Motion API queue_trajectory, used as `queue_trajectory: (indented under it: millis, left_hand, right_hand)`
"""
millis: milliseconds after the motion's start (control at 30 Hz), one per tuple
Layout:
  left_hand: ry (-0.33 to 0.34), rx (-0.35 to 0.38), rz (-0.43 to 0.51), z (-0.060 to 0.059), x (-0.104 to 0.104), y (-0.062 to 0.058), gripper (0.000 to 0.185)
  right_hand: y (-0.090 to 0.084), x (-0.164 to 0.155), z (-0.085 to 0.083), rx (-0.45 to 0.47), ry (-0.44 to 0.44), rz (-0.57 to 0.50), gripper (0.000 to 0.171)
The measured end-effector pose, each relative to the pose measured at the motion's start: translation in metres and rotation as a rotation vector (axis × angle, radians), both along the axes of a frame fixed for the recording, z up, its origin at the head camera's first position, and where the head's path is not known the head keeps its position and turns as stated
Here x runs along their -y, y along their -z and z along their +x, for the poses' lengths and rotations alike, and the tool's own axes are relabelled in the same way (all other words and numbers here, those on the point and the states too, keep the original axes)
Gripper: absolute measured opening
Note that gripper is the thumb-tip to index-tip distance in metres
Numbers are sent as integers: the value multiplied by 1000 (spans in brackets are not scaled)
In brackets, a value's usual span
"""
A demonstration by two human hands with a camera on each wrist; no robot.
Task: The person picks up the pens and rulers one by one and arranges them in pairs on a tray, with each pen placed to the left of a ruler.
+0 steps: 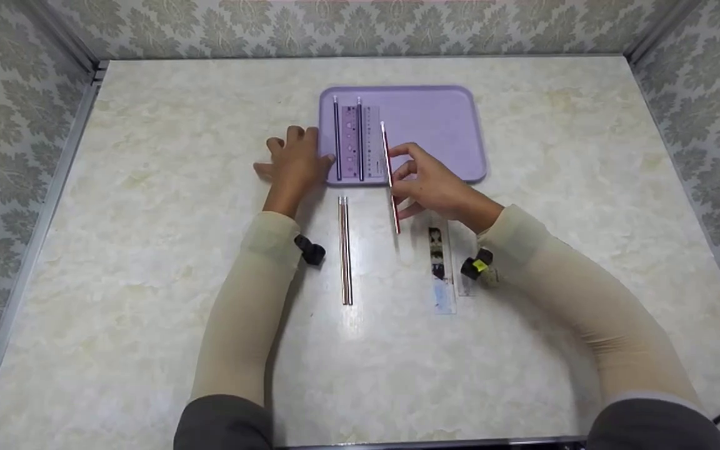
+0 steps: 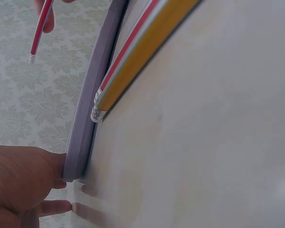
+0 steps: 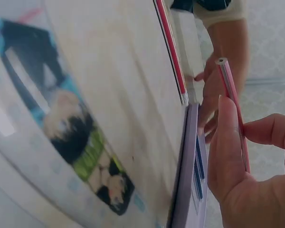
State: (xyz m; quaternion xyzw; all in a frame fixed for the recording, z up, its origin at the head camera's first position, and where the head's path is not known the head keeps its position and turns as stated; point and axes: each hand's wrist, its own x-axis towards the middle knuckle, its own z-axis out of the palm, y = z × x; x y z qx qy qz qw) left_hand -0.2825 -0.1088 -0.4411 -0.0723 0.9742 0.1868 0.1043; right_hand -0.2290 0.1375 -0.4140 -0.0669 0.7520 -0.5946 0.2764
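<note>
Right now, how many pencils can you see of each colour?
Dark pencils: 2, both on the tray.
Red pencils: 2, one in the right hand, one on the table.
Yellow pencils: 1, on the table beside the red one.
Total: 5 pencils.

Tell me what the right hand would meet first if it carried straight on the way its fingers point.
Probably the purple tray. The right hand pinches a red pencil at the tray's near edge, fingers pointing up and left toward the ruler lying there; height above the tray is unclear.
</note>
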Motion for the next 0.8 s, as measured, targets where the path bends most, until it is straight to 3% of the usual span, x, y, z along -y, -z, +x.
queue_trajectory:
  millis: [400,800]
  left_hand:
    - [-3,13,3,0,-1,0,66]
    - [1,-1,-1,1,0,-1,66]
  right_hand:
    - [-3,4,-35,6,138,4,68]
    - [0,6,-59,45,212,-29,73]
